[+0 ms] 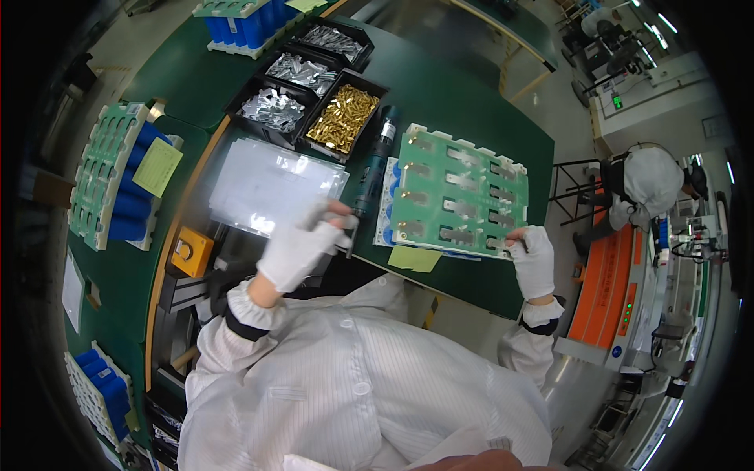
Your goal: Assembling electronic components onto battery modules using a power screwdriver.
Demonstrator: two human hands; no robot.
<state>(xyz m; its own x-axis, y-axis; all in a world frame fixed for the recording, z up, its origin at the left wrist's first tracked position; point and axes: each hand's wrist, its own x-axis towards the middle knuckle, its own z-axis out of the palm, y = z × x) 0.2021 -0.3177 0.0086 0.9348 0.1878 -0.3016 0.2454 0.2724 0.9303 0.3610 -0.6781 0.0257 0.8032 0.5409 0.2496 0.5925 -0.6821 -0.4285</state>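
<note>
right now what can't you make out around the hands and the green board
- Left hand, head view: motion-blurred, so its grip on the dark electric screwdriver is unclear.
- Right hand: fingertips at the green battery pack frame; any part pinched is too small.
- Blue cells under the frame: mostly covered by it.
- Silver parts in black trays: too small.

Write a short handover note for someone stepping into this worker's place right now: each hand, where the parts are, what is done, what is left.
Left hand: gloved, raised over the bench edge, fingers near the dark electric screwdriver; whether it grips it is unclear.
Right hand: gloved, resting on the near right corner of the green battery-pack frame.
Parts: brass screws in a black tray; silver tabs in the trays beside it.
Done: metal tabs lie across the frame.
Left: which screws are in cannot be told.
</note>
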